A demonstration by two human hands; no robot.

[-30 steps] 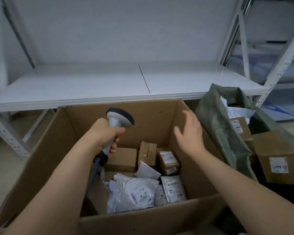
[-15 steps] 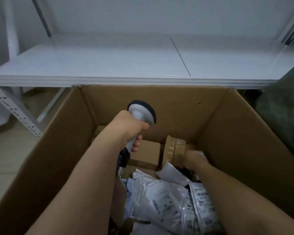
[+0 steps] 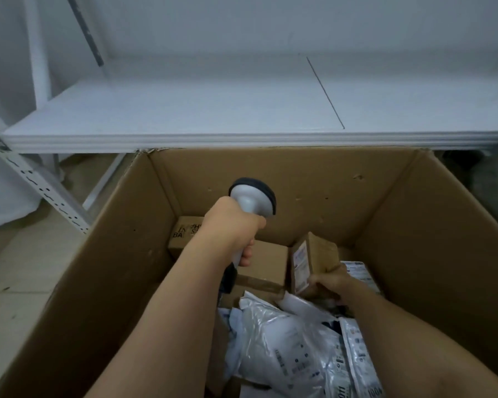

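Note:
A large open cardboard box [image 3: 431, 225] fills the lower view. Inside it, my left hand [image 3: 233, 225] grips the handle of a grey barcode scanner [image 3: 252, 196] whose dark-rimmed head points at the far wall of the box. My right hand [image 3: 327, 285] reaches deep into the box and grips a small brown parcel [image 3: 314, 258] by its lower end. That parcel stands tilted on end, and a white label shows on its left face.
More parcels lie in the box: a flat brown carton [image 3: 266, 267], a printed carton [image 3: 184, 235] at the far left, white plastic mailers [image 3: 285, 340] in front. A white shelf board [image 3: 213, 110] runs behind the box; a slotted rack post [image 3: 41, 188] slants at left.
My right hand has gone from above the box's right wall down into the box and taken hold of the small brown parcel, tipping it up. The view has shifted right and closer.

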